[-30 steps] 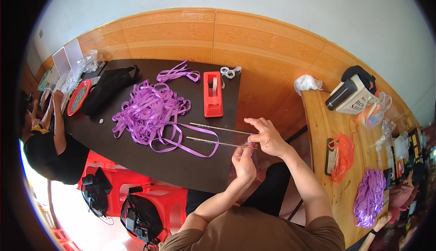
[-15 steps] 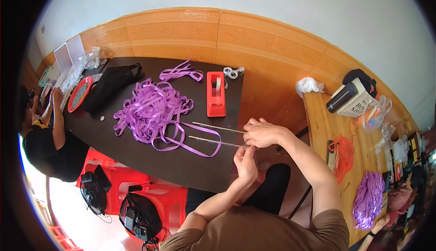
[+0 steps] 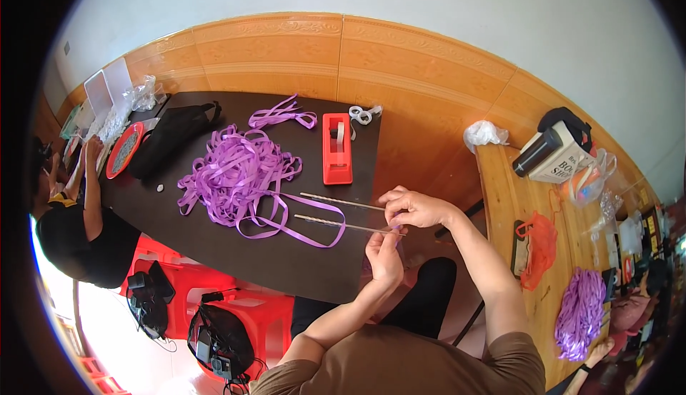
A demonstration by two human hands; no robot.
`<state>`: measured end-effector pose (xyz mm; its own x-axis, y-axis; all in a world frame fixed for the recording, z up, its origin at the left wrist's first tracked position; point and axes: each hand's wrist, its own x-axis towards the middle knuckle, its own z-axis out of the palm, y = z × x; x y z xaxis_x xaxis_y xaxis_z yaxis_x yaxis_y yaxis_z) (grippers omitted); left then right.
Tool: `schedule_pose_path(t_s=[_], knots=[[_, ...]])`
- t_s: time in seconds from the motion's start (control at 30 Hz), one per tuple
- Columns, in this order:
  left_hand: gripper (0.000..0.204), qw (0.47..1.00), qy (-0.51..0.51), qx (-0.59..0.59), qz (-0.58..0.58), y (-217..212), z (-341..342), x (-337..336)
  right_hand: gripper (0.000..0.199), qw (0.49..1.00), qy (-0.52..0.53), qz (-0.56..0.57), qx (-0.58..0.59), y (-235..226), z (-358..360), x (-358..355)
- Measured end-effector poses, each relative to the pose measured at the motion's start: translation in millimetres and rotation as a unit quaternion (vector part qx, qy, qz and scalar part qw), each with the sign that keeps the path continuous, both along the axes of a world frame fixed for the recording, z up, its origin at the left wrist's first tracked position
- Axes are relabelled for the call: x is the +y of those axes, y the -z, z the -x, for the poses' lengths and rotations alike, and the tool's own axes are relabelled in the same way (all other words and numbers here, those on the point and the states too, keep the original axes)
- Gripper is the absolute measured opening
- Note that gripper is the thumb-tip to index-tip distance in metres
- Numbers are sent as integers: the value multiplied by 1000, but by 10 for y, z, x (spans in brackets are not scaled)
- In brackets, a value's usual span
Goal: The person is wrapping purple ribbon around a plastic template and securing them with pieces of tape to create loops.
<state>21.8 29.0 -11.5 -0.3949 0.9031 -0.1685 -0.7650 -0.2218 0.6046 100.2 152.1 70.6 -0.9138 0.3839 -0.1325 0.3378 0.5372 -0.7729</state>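
One co-worker: seated at the far left in a dark top, arms stretched toward the things beside the wall.
Red dish: near the co-worker's arm, filled with small grey pieces, just beside a black pouch.
Dark tabletop: carries the pouch, a small white piece and the ribbons.
Red stools: below the front edge, with a black bag of devices and cables on one.
Purple ribbon pile: a loose tangle left of the middle; a ribbon loop runs out of it toward the rods.
Small ribbon bundle: behind the pile, apart from it.
Upper rod and lower rod: thin, side by side, leading toward the person's hands.
Tape dispenser: red, upright in view behind the rods, white scissors near its far end.
Left hand: thumb and fingertips pinched on the lower rod near its right end.
Right hand: just above the left, fingers bent, close to the upper rod's right end; whether it grips anything, I cannot tell.
Wooden tabletop: at right, bearing a phone, an orange-red bag and another purple bundle.
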Motion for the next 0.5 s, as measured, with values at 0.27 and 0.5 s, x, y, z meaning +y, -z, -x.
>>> schedule_pose_path(t_s=[0.27,0.5], knots=[[9,1000,0,-21,-8,18,12,-16,11,963,75,179,185,308,-213,-72],[5,1000,3,2,19,58,4,-14,13,907,124,257,310,669,-388,-146]])
